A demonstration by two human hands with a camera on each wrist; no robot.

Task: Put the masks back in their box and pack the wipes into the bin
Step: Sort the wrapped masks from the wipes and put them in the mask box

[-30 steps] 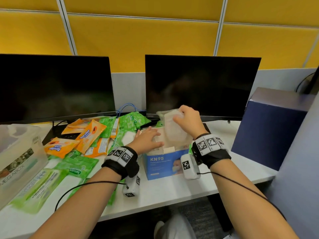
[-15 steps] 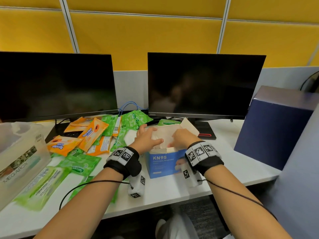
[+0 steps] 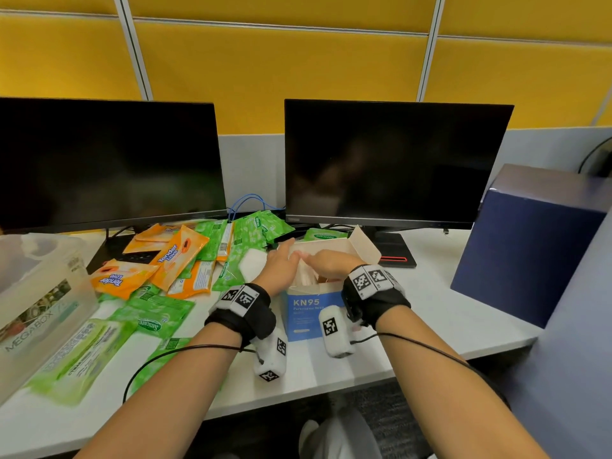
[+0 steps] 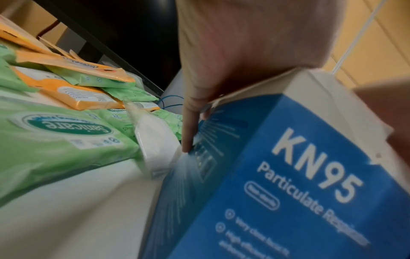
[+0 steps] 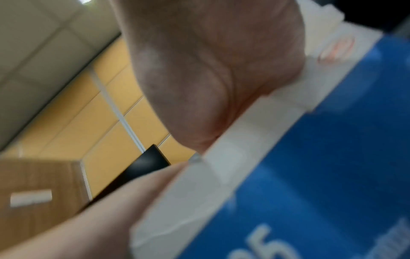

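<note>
left hand point(image 3: 277, 267): on the left rim of the kn95 mask box point(image 3: 306, 311), fingers straight, one lying down the box's side
right hand point(image 3: 326, 265): reaching into the box's open top over the masks point(image 3: 306, 279); finger state cannot be told
wipes point(image 3: 155, 321): green and orange packs spread on the desk point(image 3: 430, 313), left of the box
bin point(image 3: 36, 293): clear, far left
</note>
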